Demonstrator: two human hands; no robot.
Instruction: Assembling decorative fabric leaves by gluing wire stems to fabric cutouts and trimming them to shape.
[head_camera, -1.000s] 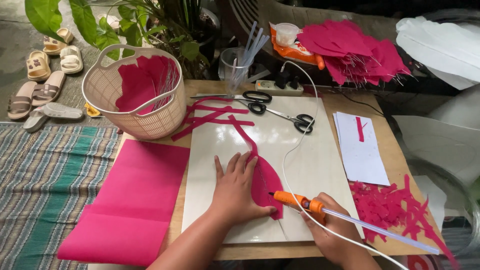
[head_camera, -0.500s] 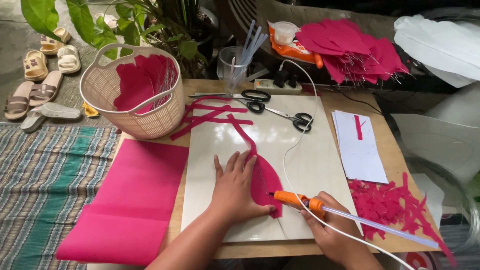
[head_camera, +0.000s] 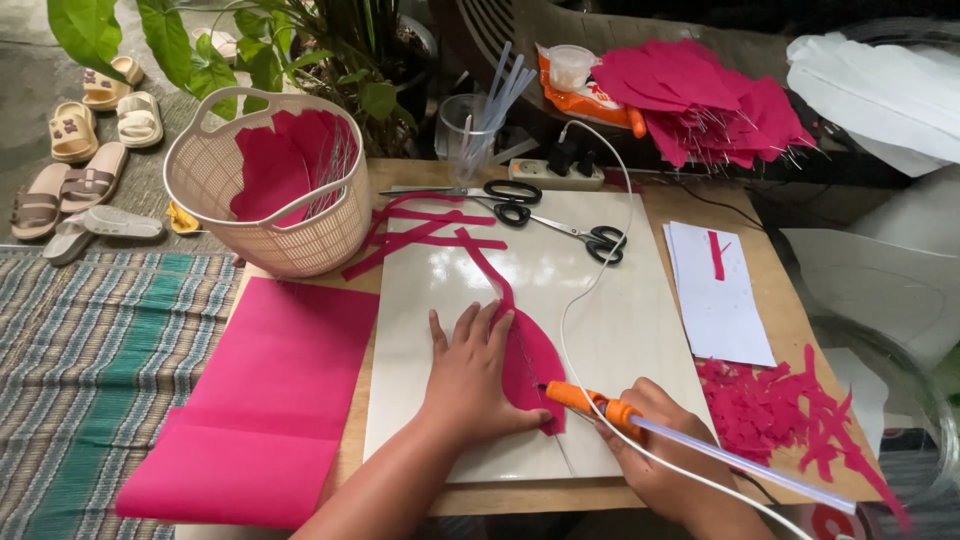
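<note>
Fingers (head_camera: 470, 325) of the left hand (head_camera: 470, 375) spread wide, pressed flat on a pink petal-shaped fabric piece (head_camera: 530, 360), pinning it to the white board (head_camera: 600, 300) near the middle of the wooden table (head_camera: 760, 270). Right hand (head_camera: 650, 445) curled tight round an orange-tipped hot cutting pen (head_camera: 590, 403), tip touching the petal's near edge, white cord (head_camera: 590, 240) looping far toward the power strip (head_camera: 555, 172). Just left of the board, a folded sheet of pink fabric (head_camera: 260, 400). Far left, a cream plastic basket (head_camera: 270, 185) holding more pink pieces. On the far side of the board, pink strips (head_camera: 425, 230) and two pairs of black-handled scissors (head_camera: 520, 200). Right of the board, a stack of white paper (head_camera: 720, 300); near right, pink scraps (head_camera: 780, 410). Farther back, a heap of cut pink petals (head_camera: 710, 100). Sandals (head_camera: 90, 150) on the floor, far left.
</note>
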